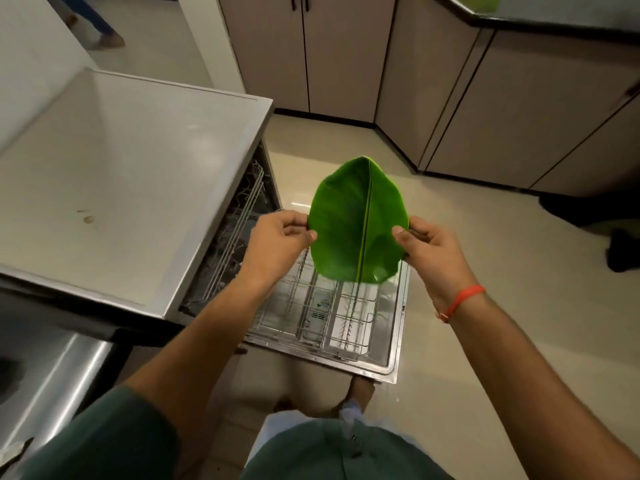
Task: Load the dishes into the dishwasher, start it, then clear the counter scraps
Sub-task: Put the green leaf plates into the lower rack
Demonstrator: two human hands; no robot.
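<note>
Head view: at frame centre, left hand [280, 233] and right hand [427, 245] each pinch a green leaf-shaped plate [356, 220] above the dishwasher rack [322, 317].

A home kitchen; a dishwasher [221, 216] stands open, its door [391, 344] dropped flat and a wire rack [332, 306] drawn out over it; beige floor-level cabinets [346, 53] with dark handles meet at a corner under a dark table [540, 19] edge; pale glossy floor tiles [467, 237] run between them.
</note>
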